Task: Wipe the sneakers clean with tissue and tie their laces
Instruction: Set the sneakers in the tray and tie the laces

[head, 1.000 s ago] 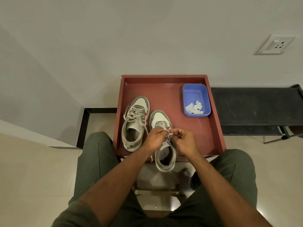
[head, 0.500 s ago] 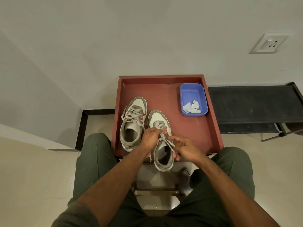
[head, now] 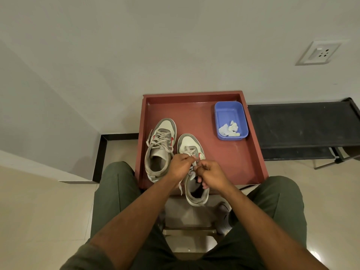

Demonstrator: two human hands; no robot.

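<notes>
Hands [head: 196,170] over red tray [head: 251,152], white wall [head: 175,45].

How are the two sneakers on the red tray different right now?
The left sneaker lies wholly on the red tray, while the right sneaker's heel hangs over the tray's near edge. Nobody touches the left sneaker; the left hand and right hand both pinch the right sneaker's laces. The left sneaker sits farther back. Both are grey and white with red marks, toes toward the wall.
</notes>
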